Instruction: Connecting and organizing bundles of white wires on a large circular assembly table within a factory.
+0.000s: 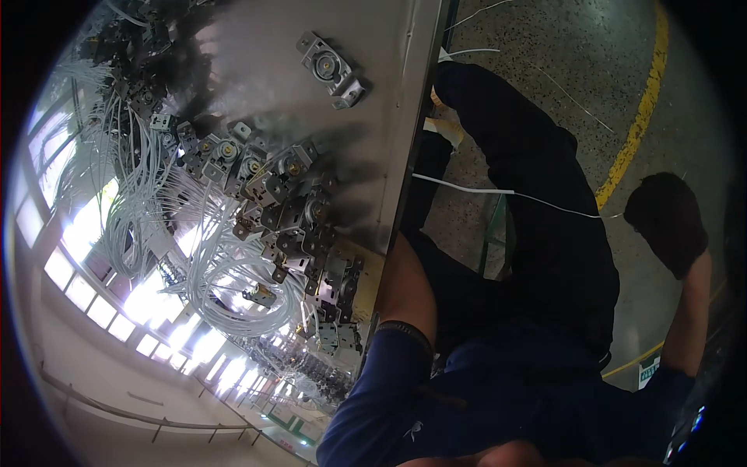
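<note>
My right hand [668, 224], in a dark brown glove, is held out at the far right and looks closed. A thin wire [564, 208] runs to its edge. The wire continues leftward into a thicker white sleeve [465, 187], which reaches the table edge and passes across my dark-trousered legs. My left forearm [410, 284] goes up beside the table edge, and its hand is hidden behind that edge. On the metal table [257, 47] a single metal bracket part [332, 68] with a round centre lies apart from the others.
Many similar bracket parts [292, 167] are heaped on the table, with bundles of white wires [210, 288] hanging from them. Below the table edge is a speckled floor [568, 47] with a yellow line [642, 117]. Loose white wire pieces [475, 52] show near my knee.
</note>
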A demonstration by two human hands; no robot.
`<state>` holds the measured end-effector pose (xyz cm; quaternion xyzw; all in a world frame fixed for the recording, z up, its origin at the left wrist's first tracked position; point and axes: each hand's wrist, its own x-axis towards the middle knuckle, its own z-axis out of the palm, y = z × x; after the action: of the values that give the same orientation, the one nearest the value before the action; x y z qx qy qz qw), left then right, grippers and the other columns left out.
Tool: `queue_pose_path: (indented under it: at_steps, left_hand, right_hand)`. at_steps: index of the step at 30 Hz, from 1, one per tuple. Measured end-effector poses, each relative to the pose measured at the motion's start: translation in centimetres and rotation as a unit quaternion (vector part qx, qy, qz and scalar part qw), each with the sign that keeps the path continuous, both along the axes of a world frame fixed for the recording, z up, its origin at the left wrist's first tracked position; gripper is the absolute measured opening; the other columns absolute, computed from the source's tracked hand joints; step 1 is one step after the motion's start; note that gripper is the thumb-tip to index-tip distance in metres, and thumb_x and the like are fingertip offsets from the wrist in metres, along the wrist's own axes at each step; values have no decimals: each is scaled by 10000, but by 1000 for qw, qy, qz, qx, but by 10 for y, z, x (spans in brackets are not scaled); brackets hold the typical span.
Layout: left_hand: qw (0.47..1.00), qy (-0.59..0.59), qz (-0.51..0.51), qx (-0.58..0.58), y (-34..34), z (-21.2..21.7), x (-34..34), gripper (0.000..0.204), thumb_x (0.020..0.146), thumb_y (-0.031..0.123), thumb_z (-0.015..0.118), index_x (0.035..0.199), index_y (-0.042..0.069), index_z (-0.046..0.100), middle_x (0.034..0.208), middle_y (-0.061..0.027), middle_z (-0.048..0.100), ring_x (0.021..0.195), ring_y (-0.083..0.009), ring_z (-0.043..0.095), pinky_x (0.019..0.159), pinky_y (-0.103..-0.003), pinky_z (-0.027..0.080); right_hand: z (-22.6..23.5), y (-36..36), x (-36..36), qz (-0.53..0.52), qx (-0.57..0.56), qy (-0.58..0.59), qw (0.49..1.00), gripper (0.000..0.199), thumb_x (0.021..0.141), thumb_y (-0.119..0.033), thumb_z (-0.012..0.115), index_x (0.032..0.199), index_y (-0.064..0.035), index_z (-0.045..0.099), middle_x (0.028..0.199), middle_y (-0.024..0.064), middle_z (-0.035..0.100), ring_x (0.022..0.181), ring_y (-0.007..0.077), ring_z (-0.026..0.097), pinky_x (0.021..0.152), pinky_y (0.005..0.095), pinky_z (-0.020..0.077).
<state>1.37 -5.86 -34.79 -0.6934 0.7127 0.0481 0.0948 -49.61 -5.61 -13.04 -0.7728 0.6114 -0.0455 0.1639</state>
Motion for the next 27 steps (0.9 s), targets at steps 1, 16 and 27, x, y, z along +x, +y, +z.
queue_pose_path:
  at_steps: [1,16,27]
  left_hand:
    - [1000,0,-2,-2,1,0,0,242,961,343,606,1014,122,691,967,-131,701,797,-333,700,650,-458,570]
    - [960,-103,-249,-77,-29,-12,-41,231,955,327,595,1009,124,693,1016,-161,723,832,-376,728,666,-497,587]
    - [939,332,85,3,7,72,-122,288,991,284,643,1210,101,680,1124,-120,719,1027,-344,710,881,-405,566]
  right_hand:
    - [-4,-3,1,8,2,-1,1000,192,934,-271,653,974,-107,744,913,124,732,947,314,725,865,456,564]
    - [-140,-177,163,-42,-63,-141,987,200,801,-273,670,920,-117,709,924,153,698,946,362,657,896,471,504]
    - [-247,78,-8,-135,325,-32,935,377,1046,-310,437,1092,-45,701,1189,215,698,1136,408,651,954,497,505]
